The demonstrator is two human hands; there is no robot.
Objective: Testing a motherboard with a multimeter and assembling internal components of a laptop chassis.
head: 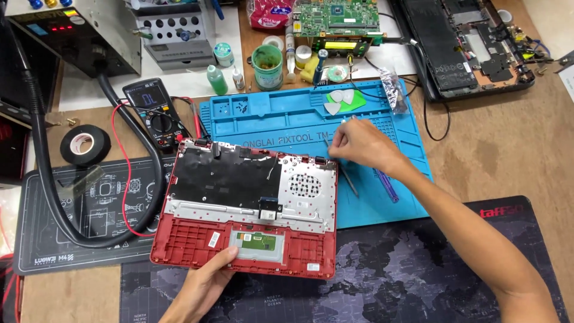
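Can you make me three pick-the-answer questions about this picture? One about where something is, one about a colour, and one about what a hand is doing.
1. Where does the roll of black tape lie?
A. left of the red laptop shell
B. on the blue mat
C. inside the shell

2. What colour is the work mat under the right hand?
A. yellow
B. blue
C. pink

3. What is the left hand doing?
A. holding the multimeter
B. resting flat on the bare table
C. gripping the shell's near edge

Answers:
1 A, the tape sits on the table by the dark mat, left of the shell.
2 B, the mat behind the shell is bright blue.
3 C, its fingers curl over the shell's front rim, below the touchpad.
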